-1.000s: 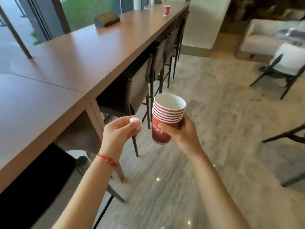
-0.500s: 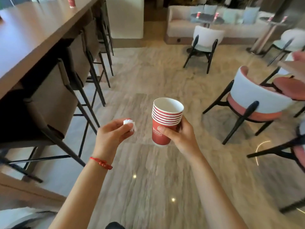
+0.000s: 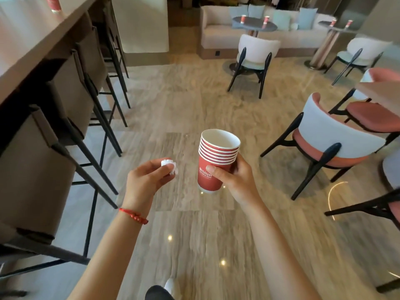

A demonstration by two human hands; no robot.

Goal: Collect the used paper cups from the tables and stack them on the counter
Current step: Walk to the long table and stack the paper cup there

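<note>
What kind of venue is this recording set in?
Most likely a hotel lounge or cafe: a long sofa behind round tables, a high counter with bar stools, and hotel-branded red paper cups.

A long counter (image 3: 32, 46) with stools (image 3: 71, 100) tucked under it runs along the left, chairs (image 3: 324, 137) stand to the right, and beyond them a round table (image 3: 254, 23) bearing two cups (image 3: 265, 20) sits before a sofa (image 3: 218, 29).

Head cam, single view, wide-angle. Worn at head height, faces fwd and down over both forearms to floor (image 3: 194, 100). Near field: hands at centre frame. Far field: sofa (image 3: 218, 33) at top edge. No 2nd view, no overlap.
</note>
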